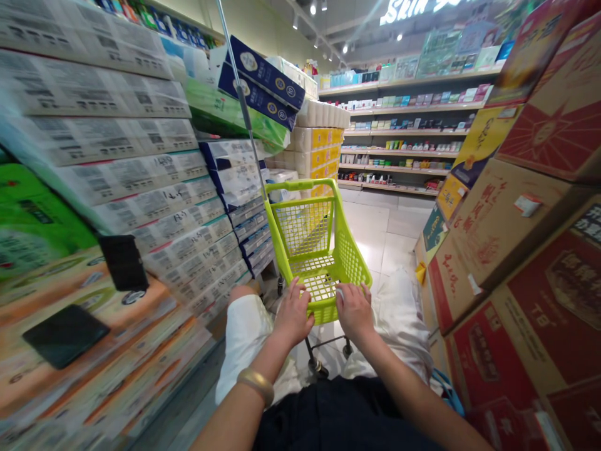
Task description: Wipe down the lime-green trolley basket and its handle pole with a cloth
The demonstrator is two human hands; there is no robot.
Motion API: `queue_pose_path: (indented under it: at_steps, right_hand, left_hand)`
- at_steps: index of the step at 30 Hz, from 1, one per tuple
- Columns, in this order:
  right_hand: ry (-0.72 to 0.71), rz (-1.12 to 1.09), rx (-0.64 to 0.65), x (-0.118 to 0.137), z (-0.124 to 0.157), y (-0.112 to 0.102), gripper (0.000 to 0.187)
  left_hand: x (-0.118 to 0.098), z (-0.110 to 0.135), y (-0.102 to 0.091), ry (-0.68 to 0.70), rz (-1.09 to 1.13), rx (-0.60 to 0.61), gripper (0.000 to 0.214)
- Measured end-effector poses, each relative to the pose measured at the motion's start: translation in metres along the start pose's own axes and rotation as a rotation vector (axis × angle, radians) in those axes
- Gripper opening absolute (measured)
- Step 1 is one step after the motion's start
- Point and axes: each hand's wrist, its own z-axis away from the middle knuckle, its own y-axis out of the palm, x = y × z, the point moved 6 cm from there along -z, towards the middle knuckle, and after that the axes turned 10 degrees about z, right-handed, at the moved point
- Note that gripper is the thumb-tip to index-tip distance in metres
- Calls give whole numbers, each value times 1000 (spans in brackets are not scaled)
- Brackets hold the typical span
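Note:
A small lime-green toy shopping cart (353,250) stands between my knees, its mesh basket facing me. My left hand (295,312) curls over the near rim on the left, fingers inside the basket and thumb outside. On the right part of the same rim, my right hand (355,311) is closed with its fingers bent over the edge. Something small and white shows by its fingertips; I cannot make out what it is. A thin grey pole (244,103) rises from the cart's far left corner, by the handle (300,185). Dark wheels (317,367) show underneath.
Stacked white packs (141,131) form a wall on the left. A black phone-like object (124,263) and a dark flat object (66,336) lie on orange packs. Red and brown cartons (488,219) rise on the right. Product shelves (399,133) stand behind the tiled floor (375,219).

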Motion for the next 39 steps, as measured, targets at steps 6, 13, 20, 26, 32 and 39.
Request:
queue_pose_path:
  at_steps: [6, 13, 20, 26, 32, 39]
  right_hand:
    - [-119, -78, 55, 59, 4, 8, 16]
    - [-26, -26, -2, -7, -1, -4, 20]
    - [45, 24, -43, -29, -1, -4, 22]
    - [-122, -82, 46, 43, 7, 6, 19]
    - [-58, -32, 16, -3, 2, -6, 21]
    - [36, -15, -27, -9, 4, -6, 23]
  left_hand:
    - [-2, 2, -1, 29, 20, -12, 29]
    - [2, 4, -3, 2, 5, 20, 24]
    - [-1, 3, 0, 3, 13, -11, 25]
    - [0, 4, -1, 13, 41, -20, 32]
    - [0, 7, -3, 2, 32, 9, 29]
    - [-5, 6, 2, 8, 15, -4, 31]
